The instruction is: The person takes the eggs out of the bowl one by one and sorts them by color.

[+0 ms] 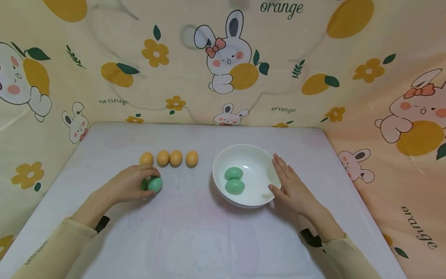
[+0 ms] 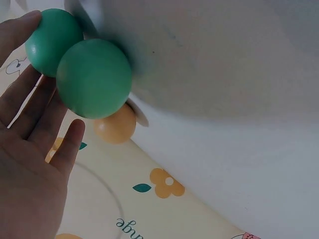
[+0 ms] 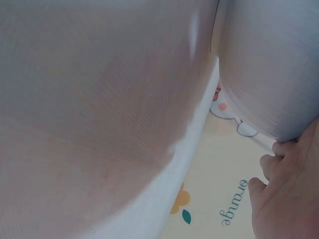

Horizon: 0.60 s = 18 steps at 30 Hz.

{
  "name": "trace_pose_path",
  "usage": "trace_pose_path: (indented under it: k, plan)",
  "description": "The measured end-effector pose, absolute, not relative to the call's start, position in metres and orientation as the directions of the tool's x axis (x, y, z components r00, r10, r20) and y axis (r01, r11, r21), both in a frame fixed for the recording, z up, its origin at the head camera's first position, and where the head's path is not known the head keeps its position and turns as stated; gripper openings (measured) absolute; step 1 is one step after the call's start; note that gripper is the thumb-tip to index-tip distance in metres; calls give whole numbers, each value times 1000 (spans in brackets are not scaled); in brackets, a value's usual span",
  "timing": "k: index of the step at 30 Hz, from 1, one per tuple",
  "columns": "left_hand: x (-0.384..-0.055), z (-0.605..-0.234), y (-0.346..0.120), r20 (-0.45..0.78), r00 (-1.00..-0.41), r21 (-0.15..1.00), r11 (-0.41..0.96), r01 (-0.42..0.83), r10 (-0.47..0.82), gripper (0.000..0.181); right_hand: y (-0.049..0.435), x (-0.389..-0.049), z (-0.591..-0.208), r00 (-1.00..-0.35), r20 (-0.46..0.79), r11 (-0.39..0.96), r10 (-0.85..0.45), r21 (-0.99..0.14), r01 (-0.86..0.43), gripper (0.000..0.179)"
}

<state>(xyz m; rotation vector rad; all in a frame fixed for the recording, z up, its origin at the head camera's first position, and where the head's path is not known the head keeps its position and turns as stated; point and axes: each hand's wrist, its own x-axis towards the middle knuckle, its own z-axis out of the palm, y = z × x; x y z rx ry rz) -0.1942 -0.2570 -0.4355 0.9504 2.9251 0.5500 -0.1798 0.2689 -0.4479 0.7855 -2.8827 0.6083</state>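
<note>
My left hand (image 1: pixel 130 184) is at two green eggs lying side by side on the table. Its thumb and fingers hold the farther-right green egg (image 1: pixel 155 185), seen in the left wrist view as the green egg (image 2: pixel 52 42) at the fingertips. The other green egg (image 2: pixel 94 78) sits nearer the palm, partly hidden in the head view. My right hand (image 1: pixel 296 190) rests with straight fingers against the right side of a white bowl (image 1: pixel 259 174); the thumb lies at its rim. Inside the bowl are two green eggs (image 1: pixel 234 186).
Several yellow-orange eggs (image 1: pixel 175 158) stand in a row behind my left hand. One orange egg (image 2: pixel 115 124) shows beyond the green ones in the left wrist view. The white table (image 1: pixel 188 240) is bordered by a patterned cloth (image 1: pixel 181 81) at the back and sides.
</note>
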Motion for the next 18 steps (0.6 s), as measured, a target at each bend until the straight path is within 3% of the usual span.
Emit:
trace_pose_path:
  k: [18]
  plan:
    - [-192,-438,-260,96,-823,338,760,555,559,46,269,-179,-448,-870,180,793,-460,-358,-493,84]
